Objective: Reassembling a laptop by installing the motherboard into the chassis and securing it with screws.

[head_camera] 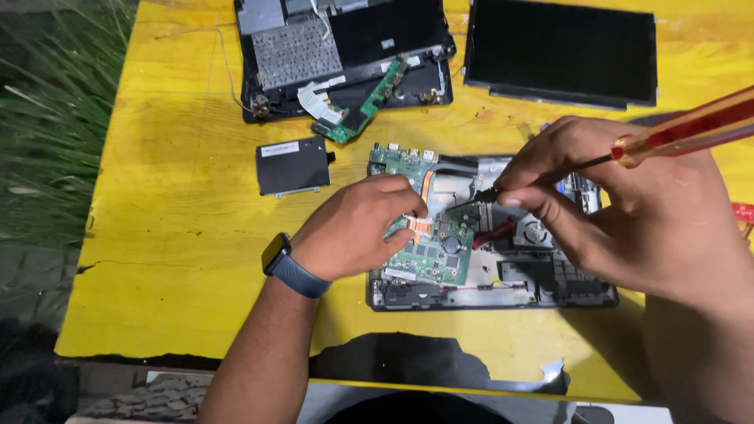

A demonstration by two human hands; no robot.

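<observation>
Two hands worked one opened laptop base (503, 290) on the yellow desk (181, 259).
Right hand (628, 212) grip closed on one screwdriver (691, 129); left hand (357, 228) fingers pinched narrow, touching one green motherboard (432, 255).

Green motherboard (432, 243) — seemingly in open chassis

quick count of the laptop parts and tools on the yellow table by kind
Green circuit boards: 2 (motherboard, small board)
Black laptop shells: 2 (base shell, keyboard shell)
Screen panel: 1
Black drive: 1
Screwdriver: 1, held in right hand
Total: 7
</observation>
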